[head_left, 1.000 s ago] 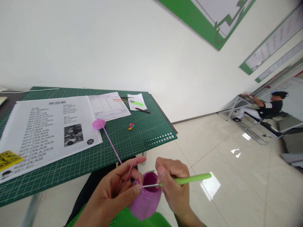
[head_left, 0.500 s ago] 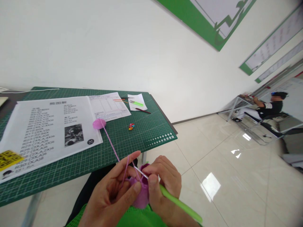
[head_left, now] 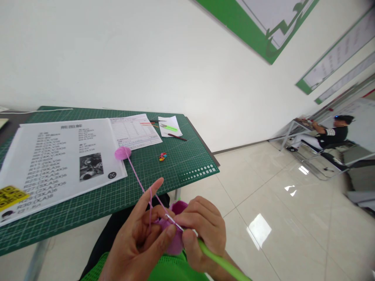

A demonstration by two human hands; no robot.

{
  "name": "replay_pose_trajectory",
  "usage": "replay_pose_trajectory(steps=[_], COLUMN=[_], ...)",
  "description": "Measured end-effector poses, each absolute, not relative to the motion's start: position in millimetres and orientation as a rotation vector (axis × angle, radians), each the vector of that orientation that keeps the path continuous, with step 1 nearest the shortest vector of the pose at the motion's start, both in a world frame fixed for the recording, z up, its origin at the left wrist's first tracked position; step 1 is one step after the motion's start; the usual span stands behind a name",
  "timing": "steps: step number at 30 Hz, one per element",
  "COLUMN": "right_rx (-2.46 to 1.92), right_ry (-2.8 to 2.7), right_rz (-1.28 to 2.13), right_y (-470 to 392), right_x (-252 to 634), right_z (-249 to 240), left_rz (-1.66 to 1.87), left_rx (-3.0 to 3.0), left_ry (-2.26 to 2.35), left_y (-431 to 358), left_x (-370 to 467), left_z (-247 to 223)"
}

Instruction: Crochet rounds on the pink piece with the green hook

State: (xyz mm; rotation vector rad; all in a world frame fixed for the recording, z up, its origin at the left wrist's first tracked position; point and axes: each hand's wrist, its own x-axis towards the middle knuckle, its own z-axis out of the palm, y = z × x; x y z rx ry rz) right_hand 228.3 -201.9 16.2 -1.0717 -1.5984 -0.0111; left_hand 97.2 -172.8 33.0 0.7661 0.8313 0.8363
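My left hand [head_left: 143,230] pinches the edge of a pink crochet piece [head_left: 175,244] between thumb and fingers. Its index finger is raised, with pink yarn [head_left: 135,171] looped around it. That yarn runs back to a small pink yarn ball [head_left: 122,153] on the table. In my right hand [head_left: 202,230] is a crochet hook [head_left: 215,257] with a thick green handle and a metal shaft. The hook's tip is at the top edge of the piece, touching or close to the yarn. My fingers hide part of the piece and the stitches.
A green cutting mat [head_left: 193,156] covers the table. On it lie a printed pattern sheet [head_left: 67,156], a form [head_left: 134,130], green snips [head_left: 169,128], a dark slim tool [head_left: 177,137] and several coloured stitch markers [head_left: 163,156]. A person [head_left: 334,132] sits at a far table.
My left index finger has tipped up and to the left, drawing the yarn with it. The hook's tip has dropped slightly, closer to the crochet piece.
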Motion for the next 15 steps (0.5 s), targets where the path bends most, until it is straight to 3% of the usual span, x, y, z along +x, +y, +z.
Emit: replay_pose_trajectory(steps=[15], right_rx=[-1.149], right_ry=[-1.498], right_rz=[0.086], right_y=[-203.8], right_x=[231.8], right_z=[24.4], left_rz=[0.710], left_rx=[0.891], left_ry=[0.741], left_y=[-167.6], left_x=[90.4], left_z=[25.9])
